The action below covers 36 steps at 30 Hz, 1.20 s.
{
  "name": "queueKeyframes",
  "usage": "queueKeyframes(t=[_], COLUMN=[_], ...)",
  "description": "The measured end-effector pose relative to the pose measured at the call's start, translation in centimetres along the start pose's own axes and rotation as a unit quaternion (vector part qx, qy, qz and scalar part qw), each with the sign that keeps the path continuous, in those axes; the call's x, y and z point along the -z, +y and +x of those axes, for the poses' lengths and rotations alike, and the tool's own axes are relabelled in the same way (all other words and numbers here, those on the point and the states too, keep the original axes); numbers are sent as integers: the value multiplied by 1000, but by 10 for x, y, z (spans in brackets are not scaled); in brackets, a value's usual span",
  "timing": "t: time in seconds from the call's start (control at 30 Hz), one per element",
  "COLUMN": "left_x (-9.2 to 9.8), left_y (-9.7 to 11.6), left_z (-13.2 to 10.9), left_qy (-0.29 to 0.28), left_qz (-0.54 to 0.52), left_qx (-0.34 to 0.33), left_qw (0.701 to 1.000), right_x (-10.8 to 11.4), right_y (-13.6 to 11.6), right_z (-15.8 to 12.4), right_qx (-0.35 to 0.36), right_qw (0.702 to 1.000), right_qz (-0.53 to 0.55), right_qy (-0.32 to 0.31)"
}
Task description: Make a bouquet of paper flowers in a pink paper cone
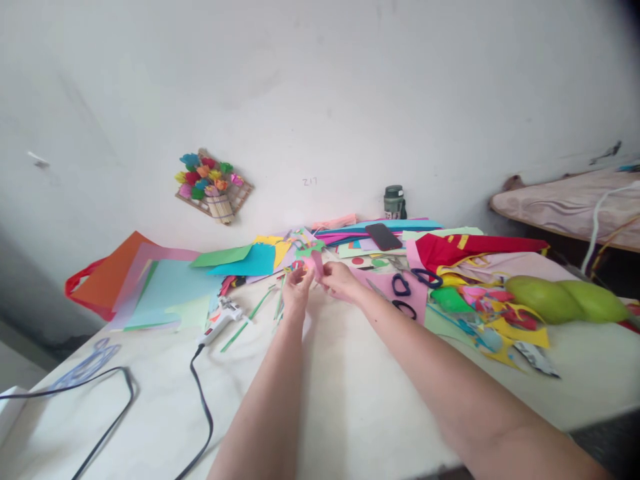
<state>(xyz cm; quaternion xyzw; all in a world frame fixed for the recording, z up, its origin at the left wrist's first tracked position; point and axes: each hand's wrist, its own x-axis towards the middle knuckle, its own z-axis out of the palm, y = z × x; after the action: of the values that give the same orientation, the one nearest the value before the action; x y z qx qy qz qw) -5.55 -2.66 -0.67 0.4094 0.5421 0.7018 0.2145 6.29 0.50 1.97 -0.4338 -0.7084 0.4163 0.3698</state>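
Note:
Both my hands meet at the middle of the table over a small pink paper piece [315, 261]. My left hand [297, 288] pinches its left side, fingers closed. On the right side, the fingers of my right hand [339, 279] are closed on the same piece. Just above it shows a green paper shape [309, 249]; whether the two are joined, I cannot tell. A white glue gun [220, 320] lies to the left of my left hand, beside a thin green strip [247, 320]. Scissors with dark blue handles [401, 285] rest on pink paper right of my right hand.
Coloured sheets [170, 287] spread over the left of the table [330, 400]. A black cord [203, 393] runs from the glue gun to the front. At the back are a phone [383, 237] and a bottle [395, 202]. Scraps [515, 333] and green balloons [565, 299] lie right.

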Motion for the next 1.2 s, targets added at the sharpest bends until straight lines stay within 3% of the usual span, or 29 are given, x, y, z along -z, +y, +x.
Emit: queueKeyframes(t=[0.13, 0.23, 0.3, 0.43, 0.63, 0.9, 1.2], left_x=[10, 16, 18, 12, 2, 5, 9], left_y=[0, 0, -1, -5, -6, -13, -12], left_z=[6, 9, 10, 9, 9, 16, 20], left_qy=[108, 186, 198, 127, 16, -45, -68], left_qz=[36, 152, 240, 365, 512, 636, 655], left_qx=[-18, -50, -82, -127, -69, -64, -63], left_qw=[993, 969, 947, 913, 856, 768, 750], right_x=[13, 17, 18, 19, 22, 19, 14], right_y=[7, 18, 26, 39, 41, 40, 43], right_z=[8, 13, 17, 24, 38, 57, 65], right_qx=[-43, -70, -75, -79, -81, -91, -95], right_qw=[997, 994, 993, 990, 983, 975, 967], right_qz=[-12, -18, -28, -52, -93, -154, -204], right_qy=[64, 77, 86, 108, 135, 131, 120])
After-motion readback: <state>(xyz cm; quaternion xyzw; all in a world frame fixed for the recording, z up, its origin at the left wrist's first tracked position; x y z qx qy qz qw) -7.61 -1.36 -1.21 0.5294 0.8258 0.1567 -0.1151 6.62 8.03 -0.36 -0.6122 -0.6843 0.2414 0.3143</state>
